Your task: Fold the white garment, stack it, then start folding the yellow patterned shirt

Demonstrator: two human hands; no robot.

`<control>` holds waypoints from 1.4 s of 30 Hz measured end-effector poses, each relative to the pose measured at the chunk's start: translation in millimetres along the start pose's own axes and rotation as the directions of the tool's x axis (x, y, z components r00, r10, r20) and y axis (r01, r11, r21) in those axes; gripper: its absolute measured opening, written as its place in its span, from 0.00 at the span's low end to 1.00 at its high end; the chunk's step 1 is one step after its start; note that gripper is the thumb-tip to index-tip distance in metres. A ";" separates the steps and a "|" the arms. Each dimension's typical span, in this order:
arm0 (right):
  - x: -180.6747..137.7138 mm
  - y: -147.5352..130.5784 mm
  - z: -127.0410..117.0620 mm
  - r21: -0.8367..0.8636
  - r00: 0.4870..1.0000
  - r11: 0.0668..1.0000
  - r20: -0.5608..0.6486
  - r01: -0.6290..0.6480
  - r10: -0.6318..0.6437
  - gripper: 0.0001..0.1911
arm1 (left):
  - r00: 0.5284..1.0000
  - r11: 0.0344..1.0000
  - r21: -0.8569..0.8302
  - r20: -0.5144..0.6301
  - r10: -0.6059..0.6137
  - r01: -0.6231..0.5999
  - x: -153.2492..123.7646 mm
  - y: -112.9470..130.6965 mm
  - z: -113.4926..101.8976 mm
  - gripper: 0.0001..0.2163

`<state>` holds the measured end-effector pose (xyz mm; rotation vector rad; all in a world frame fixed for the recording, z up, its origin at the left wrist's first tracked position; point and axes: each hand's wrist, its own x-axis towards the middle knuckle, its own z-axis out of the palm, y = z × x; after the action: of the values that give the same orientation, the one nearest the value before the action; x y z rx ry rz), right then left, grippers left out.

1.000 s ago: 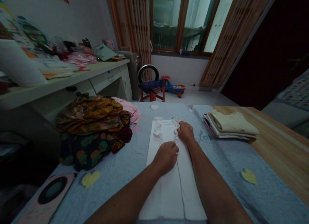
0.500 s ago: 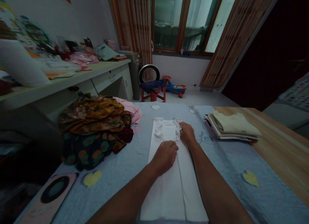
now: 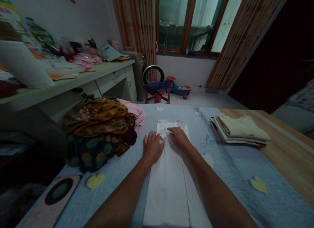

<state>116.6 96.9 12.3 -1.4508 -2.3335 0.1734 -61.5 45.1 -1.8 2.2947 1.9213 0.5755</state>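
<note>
A long white garment (image 3: 173, 185) lies folded into a narrow strip in front of me, with a crumpled ruffled trim (image 3: 164, 133) at its far end. My left hand (image 3: 152, 147) rests on the strip's left edge near the ruffle, fingers spread. Over the far end, my right hand (image 3: 180, 138) reaches in from the right, its fingers closed at the ruffled fabric; the palm side is hidden. A lengthwise fold line runs down the garment toward me.
Patterned clothes (image 3: 98, 120) are heaped on the left, beside a pink cloth (image 3: 138, 114). Folded clothes (image 3: 241, 128) are stacked at right, on the blue cover (image 3: 233, 169) and wooden surface (image 3: 291, 149). A pink case with a dark round panel (image 3: 59, 191) lies front left.
My left hand has moved left and away from me, from the garment's middle to its left edge, and its fingers have spread. My right hand has shifted left across the ruffled end.
</note>
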 end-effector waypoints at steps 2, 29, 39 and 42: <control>-1.4 -7.5 1.0 -0.019 0.999 1.000 0.035 0.022 -0.021 0.22 | 0.999 0.999 -0.002 0.003 0.039 -0.039 -1.1 1.2 0.3 0.17; -3.6 -12.6 8.0 0.046 0.973 0.973 -0.057 0.225 -0.223 0.13 | 0.963 0.944 -0.193 -0.095 0.253 -0.268 0.3 -7.5 0.6 0.15; -2.9 -14.7 9.7 0.078 0.980 0.977 -0.034 0.199 -0.197 0.08 | 0.986 0.982 -0.094 -0.042 0.158 -0.162 5.7 -9.8 8.9 0.18; -3.3 -13.2 12.2 0.104 0.981 0.976 -0.048 0.191 -0.187 0.08 | 0.989 0.988 -0.046 0.015 0.145 -0.145 14.5 -12.0 12.6 0.19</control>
<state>102.2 89.1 4.2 -1.1632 -2.3758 0.2144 -66.3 63.6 -13.9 2.4171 1.7256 0.6029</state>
